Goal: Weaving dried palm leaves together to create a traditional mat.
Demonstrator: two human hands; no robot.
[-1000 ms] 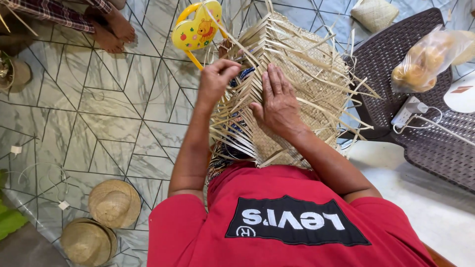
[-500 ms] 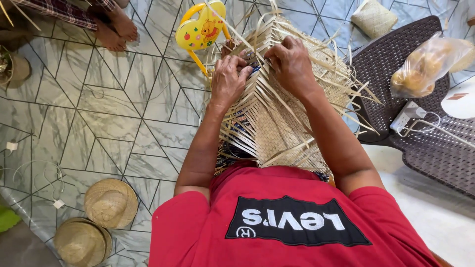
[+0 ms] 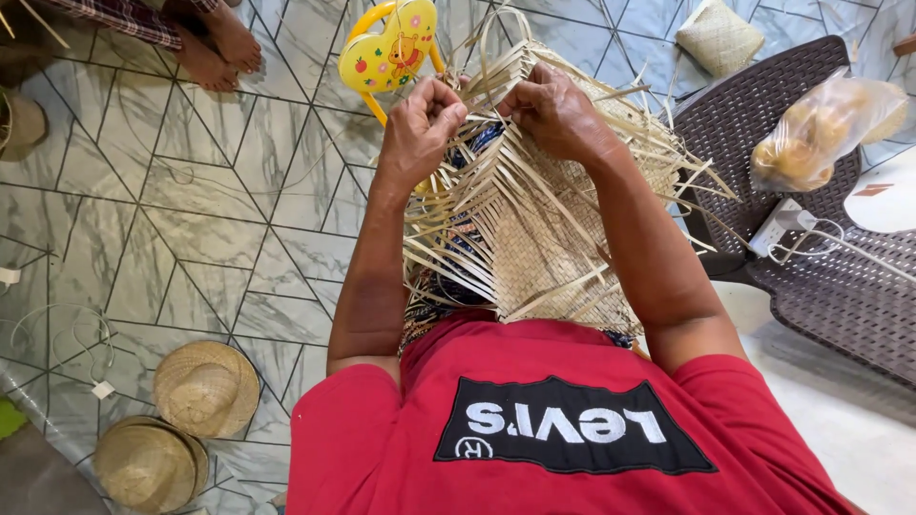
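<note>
Woven palm-strip piece (image 3: 534, 238), part-finished, is lying across the person's lap at centre, extending toward the far side. Its near portion is showing a tight, closed plait, while many loose strips (image 3: 658, 157) are sticking out at the far end and along the right edge, so, by this view, a good share of the plaiting is remaining. Left hand (image 3: 420, 124) is curling its fingers shut around a few strips at the far left edge; right hand (image 3: 553, 110) is pinching strips at the far top, fingers likewise closed on them. Both hands are working close together.

Floor (image 3: 191, 210) is showing grey marble-look tiles with dark geometric lines. Two finished straw hats (image 3: 181, 420) are lying at near left. A yellow child's chair (image 3: 391, 48) is standing just beyond the hands, and another person's bare feet (image 3: 224, 43) are resting at far left. At right, a dark wicker seat (image 3: 830, 286) is carrying a clear bag of rounded brown items (image 3: 821, 133); a small woven pouch (image 3: 718, 36) is lying farther off.
</note>
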